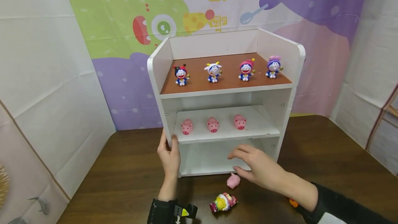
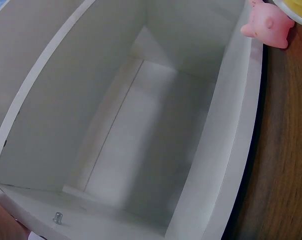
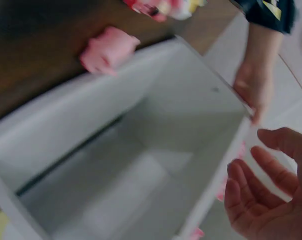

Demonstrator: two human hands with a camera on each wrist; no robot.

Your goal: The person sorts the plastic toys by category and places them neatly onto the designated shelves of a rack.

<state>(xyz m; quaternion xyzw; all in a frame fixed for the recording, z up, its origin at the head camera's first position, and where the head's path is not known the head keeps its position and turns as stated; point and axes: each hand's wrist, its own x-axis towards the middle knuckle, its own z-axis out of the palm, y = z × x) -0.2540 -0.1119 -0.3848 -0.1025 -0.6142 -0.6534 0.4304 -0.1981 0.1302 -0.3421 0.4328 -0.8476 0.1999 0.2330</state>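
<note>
White shelf unit (image 1: 226, 91), standing on the brown table (image 1: 124, 165), and here at its left edge is the left hand (image 1: 170, 156), clamped on the side panel, thumb across the front! Moving along: a blue figure in a red-and-black hat (image 1: 181, 74) stands on the brown top, with the first pink pig (image 1: 187, 127) on the middle board below it. Next across, a second pink pig (image 1: 212, 124) sits under a figure in a white horned hood (image 1: 213, 72). Down on the table in front, a yellow-clad figurine (image 1: 223, 202) lies flat, and just beyond it the loose pink pig (image 1: 233, 181) — right by the bottom front edge, though whether it touches is hard to tell. Back up to the third pink pig (image 1: 240, 122), and over it a figure in a pinkish-red hat (image 1: 246, 70). Now the right hand (image 1: 256, 165): it hovers before the lowest compartment, near that loose pig, fingers loosely bent and thumb well apart from them — well clear of the left hand, too. At the right end of the top stands a figure in pink-and-purple headgear (image 1: 273, 67), and below, on the table, an orange object (image 1: 293, 202) peeks out, mostly hidden behind the right forearm.
</note>
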